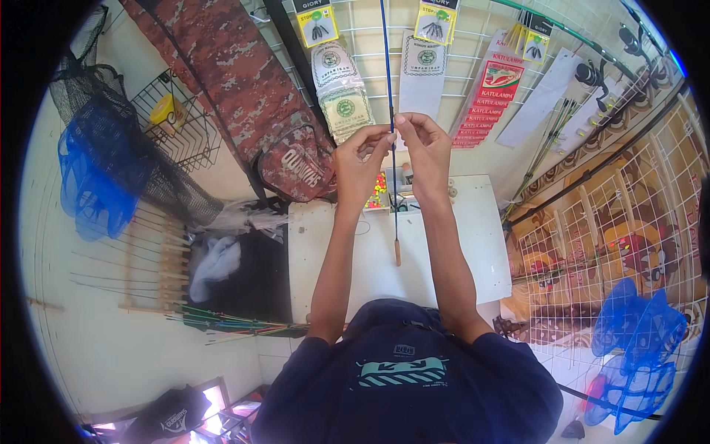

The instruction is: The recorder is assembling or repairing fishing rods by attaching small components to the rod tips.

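Note:
A slim blue fishing rod [390,66] stands nearly upright in the middle of the view, running from the top edge down to a short brown handle over the table. My left hand [362,152] pinches the rod from the left between thumb and fingertips. From the other side, my right hand [423,148] has thumb and forefinger closed on it slightly higher. Whatever small part lies between the fingertips is too small to make out. Beyond my wrists, a compartment box [377,194] with red and yellow pieces sits partly hidden on the white table [333,237].
Packets [345,109] hang from a white wire grid ahead. A red camouflage rod bag [244,89] leans at the left, near a dark net and a blue net [103,170]. Several thin rods [237,324] lie left of my elbow. More blue nets [636,325] hang at the right.

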`<state>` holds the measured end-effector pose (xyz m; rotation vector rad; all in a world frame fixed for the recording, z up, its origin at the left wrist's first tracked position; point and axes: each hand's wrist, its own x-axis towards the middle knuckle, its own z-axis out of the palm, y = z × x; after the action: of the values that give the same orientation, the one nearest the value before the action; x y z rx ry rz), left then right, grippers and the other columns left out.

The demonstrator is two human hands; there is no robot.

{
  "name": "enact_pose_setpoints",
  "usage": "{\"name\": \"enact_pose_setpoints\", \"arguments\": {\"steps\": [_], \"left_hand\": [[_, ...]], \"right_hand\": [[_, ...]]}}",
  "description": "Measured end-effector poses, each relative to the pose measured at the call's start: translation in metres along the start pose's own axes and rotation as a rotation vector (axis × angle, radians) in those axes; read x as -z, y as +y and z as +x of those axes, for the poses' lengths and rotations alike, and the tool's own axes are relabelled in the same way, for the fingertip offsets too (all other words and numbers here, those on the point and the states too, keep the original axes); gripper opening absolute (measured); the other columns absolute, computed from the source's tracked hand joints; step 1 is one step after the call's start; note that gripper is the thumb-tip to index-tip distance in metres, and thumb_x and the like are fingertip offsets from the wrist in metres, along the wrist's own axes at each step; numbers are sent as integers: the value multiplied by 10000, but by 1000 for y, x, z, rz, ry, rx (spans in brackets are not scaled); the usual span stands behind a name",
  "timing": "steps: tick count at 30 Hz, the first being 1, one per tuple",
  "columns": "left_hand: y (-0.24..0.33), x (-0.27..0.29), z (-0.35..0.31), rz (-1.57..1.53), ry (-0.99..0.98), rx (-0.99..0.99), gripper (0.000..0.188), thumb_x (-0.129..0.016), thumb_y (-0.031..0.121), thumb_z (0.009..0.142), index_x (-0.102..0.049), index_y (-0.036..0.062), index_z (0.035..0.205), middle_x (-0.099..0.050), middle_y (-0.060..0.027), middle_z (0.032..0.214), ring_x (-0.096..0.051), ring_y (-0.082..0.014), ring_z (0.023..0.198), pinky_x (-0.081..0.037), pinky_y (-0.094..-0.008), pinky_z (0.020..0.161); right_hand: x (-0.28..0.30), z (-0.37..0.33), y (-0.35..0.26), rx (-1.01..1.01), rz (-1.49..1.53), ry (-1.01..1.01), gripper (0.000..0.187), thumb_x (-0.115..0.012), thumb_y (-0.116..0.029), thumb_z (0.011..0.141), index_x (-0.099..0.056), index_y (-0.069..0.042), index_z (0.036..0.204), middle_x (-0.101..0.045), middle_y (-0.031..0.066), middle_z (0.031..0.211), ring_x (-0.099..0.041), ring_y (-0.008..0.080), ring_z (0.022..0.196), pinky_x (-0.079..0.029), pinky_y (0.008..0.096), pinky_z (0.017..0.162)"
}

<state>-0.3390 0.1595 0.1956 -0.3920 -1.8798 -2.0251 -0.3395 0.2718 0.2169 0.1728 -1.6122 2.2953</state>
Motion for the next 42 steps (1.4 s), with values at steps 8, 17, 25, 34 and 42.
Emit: {"name": "enact_pose_setpoints", "arguments": {"steps": [8,17,25,34,42], "left_hand": [[1,-2,0,17,30,-36,172,-676,36,875,-676,-41,1030,-700,-82,876,-637,-88,785,-511,-231,720],[5,-3,-1,80,26,-47,166,-666,21,876,-677,-40,1030,-708,-91,867,-650,-93,778,-519,-237,719],[6,-6,-3,90,8,-59,179,-658,4,873,-671,-50,1043,-715,-93,874,-670,-109,781,-526,-234,697],[16,-13,-4,100,-30,-78,171,-668,-3,855,-677,-35,1023,-718,-111,869,-677,-125,770,-533,-256,711],[19,-15,-7,207,-22,-211,116,-676,13,842,-683,-32,949,-694,-121,853,-679,-170,755,-528,-274,704]], "right_hand": [[-3,3,-1,35,10,19,190,-700,-136,872,-675,18,981,-660,36,851,-562,73,784,-441,233,740],[1,11,-3,79,-59,-48,161,-697,-171,873,-709,-26,943,-660,-6,790,-527,45,732,-389,223,658],[8,10,-6,273,-337,10,127,-710,-148,849,-695,-44,920,-631,-19,784,-468,58,709,-365,230,649],[-7,-4,-8,288,-59,132,94,-656,-125,890,-640,-37,919,-564,-27,750,-456,50,685,-378,219,605],[-12,-5,-15,306,39,183,150,-633,-163,934,-607,-16,945,-546,-27,785,-465,31,698,-377,195,592]]}}
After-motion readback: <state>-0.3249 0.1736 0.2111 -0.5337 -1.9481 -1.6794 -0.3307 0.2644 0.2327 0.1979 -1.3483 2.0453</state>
